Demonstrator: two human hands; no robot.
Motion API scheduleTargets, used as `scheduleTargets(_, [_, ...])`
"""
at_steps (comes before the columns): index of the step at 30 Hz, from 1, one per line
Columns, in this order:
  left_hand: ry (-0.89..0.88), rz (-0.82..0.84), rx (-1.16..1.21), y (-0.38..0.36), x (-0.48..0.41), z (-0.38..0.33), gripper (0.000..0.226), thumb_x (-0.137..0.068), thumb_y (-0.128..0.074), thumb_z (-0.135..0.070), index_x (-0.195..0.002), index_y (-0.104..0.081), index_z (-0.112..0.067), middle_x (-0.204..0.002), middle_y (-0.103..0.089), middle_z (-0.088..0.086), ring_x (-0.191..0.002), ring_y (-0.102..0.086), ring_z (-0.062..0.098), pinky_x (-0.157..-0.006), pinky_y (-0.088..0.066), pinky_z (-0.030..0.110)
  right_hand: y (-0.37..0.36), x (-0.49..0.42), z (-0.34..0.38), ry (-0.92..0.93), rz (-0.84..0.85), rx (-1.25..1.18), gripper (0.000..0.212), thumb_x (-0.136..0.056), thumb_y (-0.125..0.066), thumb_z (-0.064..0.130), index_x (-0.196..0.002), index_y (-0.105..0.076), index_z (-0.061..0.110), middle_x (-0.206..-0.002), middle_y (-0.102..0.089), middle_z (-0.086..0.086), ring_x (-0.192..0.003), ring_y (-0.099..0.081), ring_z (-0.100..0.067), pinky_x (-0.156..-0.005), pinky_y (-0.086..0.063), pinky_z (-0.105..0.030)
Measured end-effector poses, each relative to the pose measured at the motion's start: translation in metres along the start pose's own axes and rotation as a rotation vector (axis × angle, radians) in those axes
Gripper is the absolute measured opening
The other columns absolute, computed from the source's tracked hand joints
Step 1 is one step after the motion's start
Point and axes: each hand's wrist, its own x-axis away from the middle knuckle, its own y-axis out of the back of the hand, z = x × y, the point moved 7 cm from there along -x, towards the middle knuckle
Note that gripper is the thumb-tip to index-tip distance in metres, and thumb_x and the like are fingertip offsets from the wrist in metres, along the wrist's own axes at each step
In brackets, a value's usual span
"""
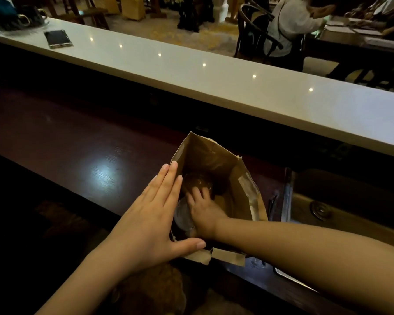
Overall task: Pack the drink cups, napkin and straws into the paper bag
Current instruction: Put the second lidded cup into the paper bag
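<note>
A brown paper bag [216, 155] stands open on the dark wooden counter, low and right of centre. Inside it I see a domed clear lid of a drink cup [197, 181] and a second clear cup [183, 215] nearer me. My right hand [203, 212] reaches down into the bag, its fingers spread over the cups; whether it grips one I cannot tell. My left hand [154, 214] lies flat against the bag's left wall from outside, fingers straight, thumb along the near rim. No napkin or straws show.
A raised white counter top [191, 80] runs across behind the bag, with a dark phone [58, 39] at its far left. A metal sink [341, 208] lies just right of the bag. A seated person [289, 23] is at a table beyond.
</note>
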Motion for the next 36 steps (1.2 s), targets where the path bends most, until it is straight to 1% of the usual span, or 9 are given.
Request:
scheduleTargets(4, [-0.007,0.002,-0.002,0.001,-0.007,0.0,0.112,-0.055,-0.014,-0.091,-0.131,0.033,-0.023,-0.134,0.052,-0.009,-0.123,0.046,0.002,-0.096,0.025,0.017,0.004,-0.004,-0.005,-0.011,-0.052,-0.086,0.1,-0.073,-0.069,0.049,-0.144,-0.014,0.005,-0.146,-0.019,-0.017,-0.13,-0.022,-0.036,-0.104,-0.038,-0.042])
scheduleTargets(9, [-0.017,-0.002,0.014,0.002,-0.011,-0.003,0.113,-0.055,-0.017,-0.09,-0.133,0.03,-0.023,-0.138,0.048,-0.009,-0.125,0.044,0.001,-0.097,0.023,0.017,0.001,-0.002,-0.005,0.016,-0.058,-0.045,0.097,-0.074,-0.067,0.049,-0.144,-0.016,0.005,-0.145,-0.02,-0.017,-0.129,-0.024,-0.035,-0.102,-0.041,-0.041])
scheduleTargets(17, [0.004,0.034,0.012,0.0,-0.012,0.001,0.116,-0.053,-0.017,-0.091,-0.135,0.029,-0.023,-0.138,0.049,-0.011,-0.125,0.043,0.001,-0.1,0.017,0.02,0.001,0.006,0.001,0.025,-0.033,-0.001,0.07,-0.089,-0.053,0.033,-0.143,-0.021,0.003,-0.145,-0.022,-0.018,-0.13,-0.025,-0.035,-0.101,-0.038,-0.041])
scheduleTargets(19, [0.008,0.041,0.012,-0.001,-0.013,0.001,0.116,-0.052,-0.016,-0.091,-0.134,0.03,-0.023,-0.138,0.049,-0.011,-0.125,0.043,0.001,-0.102,0.015,0.022,0.002,0.008,0.002,0.04,-0.02,0.015,0.067,-0.09,-0.051,0.032,-0.143,-0.022,0.003,-0.147,-0.021,-0.018,-0.132,-0.023,-0.035,-0.102,-0.037,-0.04])
scheduleTargets(22, [0.01,0.048,0.027,-0.001,-0.013,0.001,0.116,-0.053,-0.019,-0.091,-0.135,0.028,-0.023,-0.139,0.047,-0.01,-0.126,0.041,0.001,-0.105,0.011,0.025,0.002,0.011,0.003,0.045,-0.003,0.038,0.069,-0.09,-0.05,0.035,-0.144,-0.02,0.004,-0.149,-0.019,-0.018,-0.133,-0.022,-0.034,-0.103,-0.035,-0.04])
scheduleTargets(24, [0.011,0.054,0.027,-0.002,-0.013,0.001,0.117,-0.053,-0.019,-0.092,-0.135,0.027,-0.023,-0.139,0.047,-0.01,-0.126,0.041,0.0,-0.106,0.009,0.026,0.002,0.012,0.003,0.043,0.024,0.045,0.072,-0.091,-0.05,0.035,-0.146,-0.014,0.005,-0.15,-0.017,-0.018,-0.134,-0.022,-0.033,-0.105,-0.033,-0.04])
scheduleTargets(28, [0.011,0.074,0.021,-0.001,-0.013,0.003,0.117,-0.051,-0.018,-0.093,-0.134,0.029,-0.024,-0.137,0.049,-0.012,-0.125,0.042,0.0,-0.109,0.005,0.027,0.017,0.015,-0.001,0.02,0.103,-0.028,0.09,-0.086,-0.058,0.037,-0.148,0.0,0.01,-0.153,-0.012,-0.014,-0.137,-0.02,-0.032,-0.108,-0.03,-0.041])
scheduleTargets(31, [0.01,0.107,0.066,0.002,-0.013,0.007,0.116,-0.049,-0.019,-0.093,-0.13,0.03,-0.028,-0.133,0.051,-0.016,-0.124,0.042,-0.003,-0.11,0.001,0.03,0.047,0.025,-0.013,0.038,0.105,-0.158,0.092,-0.081,-0.064,0.041,-0.149,-0.007,0.015,-0.152,-0.015,-0.012,-0.136,-0.022,-0.032,-0.109,-0.033,-0.043])
scheduleTargets(36, [0.006,0.131,0.199,0.009,-0.018,0.007,0.117,-0.045,-0.024,-0.094,-0.129,0.027,-0.032,-0.128,0.05,-0.026,-0.122,0.039,-0.011,-0.115,-0.005,0.037,0.102,0.053,-0.034,0.125,0.002,-0.209,0.07,-0.087,-0.059,0.037,-0.144,-0.025,0.014,-0.148,-0.029,-0.01,-0.134,-0.03,-0.026,-0.108,-0.036,-0.038])
